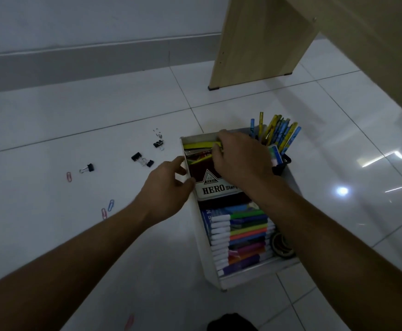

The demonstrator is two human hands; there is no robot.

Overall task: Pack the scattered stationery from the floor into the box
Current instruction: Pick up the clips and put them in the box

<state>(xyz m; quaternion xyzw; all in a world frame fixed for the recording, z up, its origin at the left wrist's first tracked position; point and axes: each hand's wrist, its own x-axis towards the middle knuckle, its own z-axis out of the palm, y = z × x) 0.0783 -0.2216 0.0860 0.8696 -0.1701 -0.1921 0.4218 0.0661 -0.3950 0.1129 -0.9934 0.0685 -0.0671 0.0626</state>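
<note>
A white box (201, 235) stands on the tiled floor, packed with coloured markers (243, 237), a HERO stamp pad tin (213, 186), tape rolls (281, 244) and a black cup of pens (276, 132). My right hand (240, 157) is inside the box at its far end and pinches a yellow strip-like item (197, 145). My left hand (165, 185) grips the box's left wall. On the floor to the left lie black binder clips (142, 160), another clip (87, 167) and one more (158, 143), plus coloured paper clips (69, 176) and two others (108, 207).
A wooden furniture panel (262, 41) stands behind the box, with more wood at the upper right. A grey skirting runs along the back wall. A pink paper clip (129, 322) lies near the bottom edge. A dark object (231, 322) is at the bottom centre.
</note>
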